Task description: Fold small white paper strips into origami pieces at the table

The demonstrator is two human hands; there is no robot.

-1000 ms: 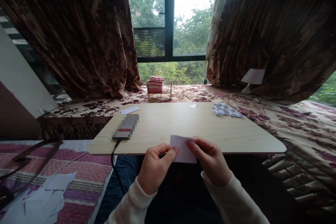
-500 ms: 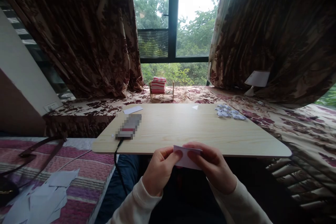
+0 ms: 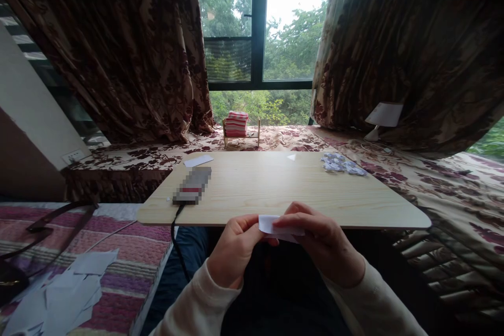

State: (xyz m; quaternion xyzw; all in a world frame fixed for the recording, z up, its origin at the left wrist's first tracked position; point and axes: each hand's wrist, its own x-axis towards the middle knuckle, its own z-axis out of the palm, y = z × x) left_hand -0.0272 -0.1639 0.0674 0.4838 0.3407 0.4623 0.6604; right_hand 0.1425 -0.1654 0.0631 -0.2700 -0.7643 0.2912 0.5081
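Observation:
A small piece of white paper (image 3: 268, 224) is held between both hands just off the table's near edge. My left hand (image 3: 240, 244) pinches its left end between thumb and fingers. Across its right part lie the fingers of my right hand (image 3: 325, 239), with the thumb hidden beneath; the paper looks folded or curled over there. On the wooden table (image 3: 244, 189) a pile of small folded paper pieces (image 3: 342, 164) lies at the right. A white paper slip (image 3: 199, 160) and a small white paper triangle (image 3: 292, 157) rest near the far edge.
A blurred-out device (image 3: 192, 185) with a black cable (image 3: 175, 241) sits on the table's left. White paper sheets (image 3: 66, 294) are heaped on the striped bed (image 3: 129, 268). Behind the table are a rack of folded red-and-white cloths (image 3: 237, 124) and a lamp (image 3: 385, 114).
The right hand's fingers have shifted over the front of the paper, which now appears folded or curled instead of flat towards me. The left hand keeps its pinch. The view has tilted slightly.

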